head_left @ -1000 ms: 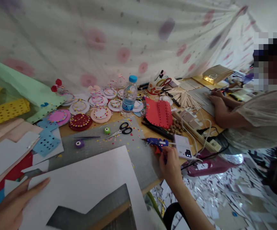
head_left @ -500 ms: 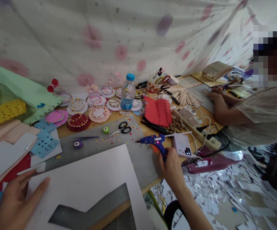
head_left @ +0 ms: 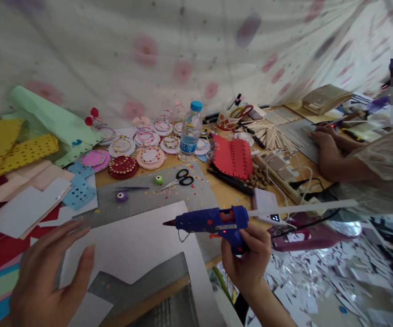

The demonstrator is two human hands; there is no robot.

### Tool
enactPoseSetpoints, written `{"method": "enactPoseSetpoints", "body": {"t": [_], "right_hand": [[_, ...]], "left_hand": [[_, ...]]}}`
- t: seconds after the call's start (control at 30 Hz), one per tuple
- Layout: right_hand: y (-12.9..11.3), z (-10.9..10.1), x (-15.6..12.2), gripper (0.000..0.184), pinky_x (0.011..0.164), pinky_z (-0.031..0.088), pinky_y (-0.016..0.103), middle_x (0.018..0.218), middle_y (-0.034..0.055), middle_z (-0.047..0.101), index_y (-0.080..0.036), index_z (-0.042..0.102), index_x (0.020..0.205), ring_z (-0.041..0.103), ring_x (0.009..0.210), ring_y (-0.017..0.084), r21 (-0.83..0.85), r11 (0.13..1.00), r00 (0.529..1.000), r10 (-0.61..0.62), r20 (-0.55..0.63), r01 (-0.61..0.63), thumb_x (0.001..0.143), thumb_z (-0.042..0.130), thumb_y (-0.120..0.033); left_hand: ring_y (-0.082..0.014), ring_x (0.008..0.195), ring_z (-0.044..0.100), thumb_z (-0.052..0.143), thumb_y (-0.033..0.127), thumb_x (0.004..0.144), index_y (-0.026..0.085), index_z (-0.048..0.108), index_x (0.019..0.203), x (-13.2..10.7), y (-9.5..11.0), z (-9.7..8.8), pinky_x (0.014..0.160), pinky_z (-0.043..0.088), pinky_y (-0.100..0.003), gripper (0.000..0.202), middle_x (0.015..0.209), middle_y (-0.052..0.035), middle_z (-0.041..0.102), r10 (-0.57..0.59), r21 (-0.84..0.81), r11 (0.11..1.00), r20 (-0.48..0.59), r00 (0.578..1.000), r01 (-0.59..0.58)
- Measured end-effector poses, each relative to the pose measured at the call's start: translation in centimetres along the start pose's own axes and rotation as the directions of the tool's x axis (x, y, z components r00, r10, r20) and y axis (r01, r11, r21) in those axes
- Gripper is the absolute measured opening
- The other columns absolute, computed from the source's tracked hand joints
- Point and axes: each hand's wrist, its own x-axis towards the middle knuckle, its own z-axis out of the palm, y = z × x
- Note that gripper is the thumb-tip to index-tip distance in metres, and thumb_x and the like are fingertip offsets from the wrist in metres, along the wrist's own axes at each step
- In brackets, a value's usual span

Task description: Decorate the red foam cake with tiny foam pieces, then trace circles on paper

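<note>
My right hand (head_left: 247, 261) is wrapped round the handle of a blue glue gun (head_left: 210, 222), held in the air above the table's front edge with its nozzle pointing left. A long white glue stick (head_left: 305, 208) juts from its back. My left hand (head_left: 46, 277) lies open, fingers spread, on the left edge of a large white cut-out card (head_left: 131, 245) that rests on a grey mat (head_left: 199, 195).
Behind lie black scissors (head_left: 179, 180), a water bottle (head_left: 190, 131), several decorated foam discs (head_left: 150, 156), a red perforated sheet (head_left: 233, 156) and coloured paper stacks (head_left: 22, 181). Another person's arms (head_left: 332, 154) work at the right. A power strip (head_left: 285, 175) and cables lie nearby. Paper scraps cover the floor.
My right hand has lifted the glue gun off the table and brought it left and toward me. My left hand has slid a little to the right on the white card.
</note>
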Motion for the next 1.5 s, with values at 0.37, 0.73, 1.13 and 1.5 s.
{"method": "enactPoseSetpoints", "body": {"t": [0.37,0.73,1.13,1.5], "right_hand": [[0.8,-1.3,-0.3,0.031,0.068,0.047,0.039,0.097,0.0064,0.053,-0.025,0.051,0.108,0.054,0.081,0.023,-0.021,0.996,0.995,-0.09,0.033,0.091,0.081,0.062,-0.016],[-2.1,-1.2,0.1,0.021,0.059,0.047,0.034,0.086,0.0029,0.054,-0.027,0.055,0.097,0.057,0.068,0.018,0.127,0.965,0.961,-0.244,0.128,0.228,0.08,0.063,-0.019],[-3.8,-2.6,2.6,0.052,0.064,0.051,0.033,0.094,0.0071,0.058,-0.022,0.052,0.131,0.057,0.081,0.021,0.675,0.622,0.877,0.041,0.478,-0.397,0.089,0.062,-0.052],[-4.5,-2.9,5.3,0.006,0.061,0.044,0.027,0.07,-0.0012,0.055,-0.02,0.069,0.094,0.051,0.067,0.013,0.789,0.372,0.871,0.263,0.415,-0.489,0.093,0.064,-0.023]], "left_hand": [[-0.0232,0.12,0.058,0.056,0.016,0.089,0.032,0.059,0.123,0.6,4.7,0.3,0.106,0.042,-0.035,0.037,0.13,-0.0021,0.06,0.31,-0.132,0.949,0.239,0.92,-0.285],[-0.0261,0.121,0.057,0.076,0.035,0.082,0.024,0.06,0.12,5.6,12.4,0.5,0.109,0.041,-0.043,0.042,0.117,-0.0052,0.069,0.445,-0.443,0.857,0.381,0.81,-0.263],[-0.0157,0.084,0.063,0.079,0.021,0.076,0.017,0.069,0.088,5.9,13.1,0.9,0.096,0.041,-0.036,0.016,0.083,0.0012,0.07,0.409,-0.55,0.825,0.424,0.808,-0.128],[-0.0157,0.084,0.062,0.083,0.02,0.072,0.017,0.07,0.088,6.0,13.2,0.7,0.095,0.041,-0.036,0.021,0.082,0.0013,0.069,0.404,-0.544,0.831,0.443,0.8,-0.118]]}}
